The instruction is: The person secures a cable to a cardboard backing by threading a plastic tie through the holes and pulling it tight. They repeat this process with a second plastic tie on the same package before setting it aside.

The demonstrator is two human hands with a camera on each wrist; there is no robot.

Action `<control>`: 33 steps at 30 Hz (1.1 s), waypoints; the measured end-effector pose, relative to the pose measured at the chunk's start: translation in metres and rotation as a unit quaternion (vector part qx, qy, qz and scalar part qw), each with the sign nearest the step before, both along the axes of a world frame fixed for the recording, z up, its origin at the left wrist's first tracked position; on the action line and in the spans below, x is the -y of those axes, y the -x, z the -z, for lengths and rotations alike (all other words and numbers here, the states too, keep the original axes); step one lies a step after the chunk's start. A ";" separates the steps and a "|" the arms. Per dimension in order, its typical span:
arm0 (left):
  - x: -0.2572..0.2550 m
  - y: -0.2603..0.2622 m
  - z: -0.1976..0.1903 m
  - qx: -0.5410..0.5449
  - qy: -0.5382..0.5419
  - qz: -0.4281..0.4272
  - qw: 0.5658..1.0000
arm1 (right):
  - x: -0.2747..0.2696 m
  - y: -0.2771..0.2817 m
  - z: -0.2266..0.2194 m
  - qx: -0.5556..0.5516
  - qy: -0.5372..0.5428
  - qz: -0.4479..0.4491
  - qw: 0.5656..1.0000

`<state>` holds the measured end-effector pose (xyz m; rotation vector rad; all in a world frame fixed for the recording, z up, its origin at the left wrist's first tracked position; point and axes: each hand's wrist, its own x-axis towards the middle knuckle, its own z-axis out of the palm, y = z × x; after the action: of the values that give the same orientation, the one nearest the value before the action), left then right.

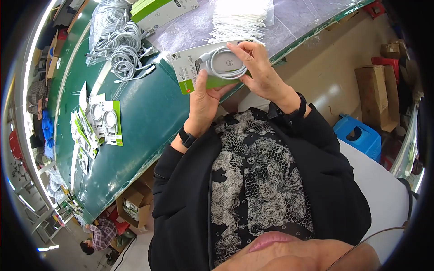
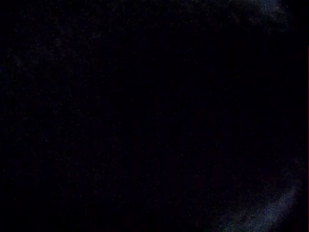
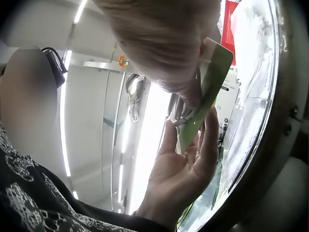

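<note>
We are holding the card (image 1: 199, 67) in our left hand (image 1: 203, 99); our right hand (image 1: 257, 67) is pinching the cable (image 1: 226, 63) onto it; finished cards (image 1: 106, 122) are lying at middle left; loose cables (image 1: 122, 45) are waiting at upper left.

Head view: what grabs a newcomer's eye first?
The green-and-white card with a coiled white cable on it, held up in the middle between the left hand and right hand. Next, the heap of loose white cables at the upper left of the green table, and finished cards further left.
</note>
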<state>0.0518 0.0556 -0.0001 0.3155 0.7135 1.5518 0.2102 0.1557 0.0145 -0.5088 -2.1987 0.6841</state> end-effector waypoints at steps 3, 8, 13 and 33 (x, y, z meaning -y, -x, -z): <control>0.001 0.000 -0.003 -0.028 0.016 -0.016 0.999 | -0.007 -0.002 0.003 -0.043 0.023 -0.042 0.998; 0.000 -0.002 0.000 -0.066 0.034 -0.023 0.997 | -0.014 -0.012 0.000 -0.012 -0.013 -0.047 0.999; 0.005 0.026 0.016 -0.047 0.023 0.062 0.997 | -0.017 -0.010 -0.007 0.041 0.026 -0.020 0.999; 0.003 0.023 0.016 -0.786 -0.130 -0.050 0.602 | -0.001 0.017 0.022 0.081 -0.005 -0.059 0.995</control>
<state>0.0287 0.0529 -0.0159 2.0455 1.8275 1.1141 0.1934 0.1570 -0.0072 -0.4458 -2.3988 0.7162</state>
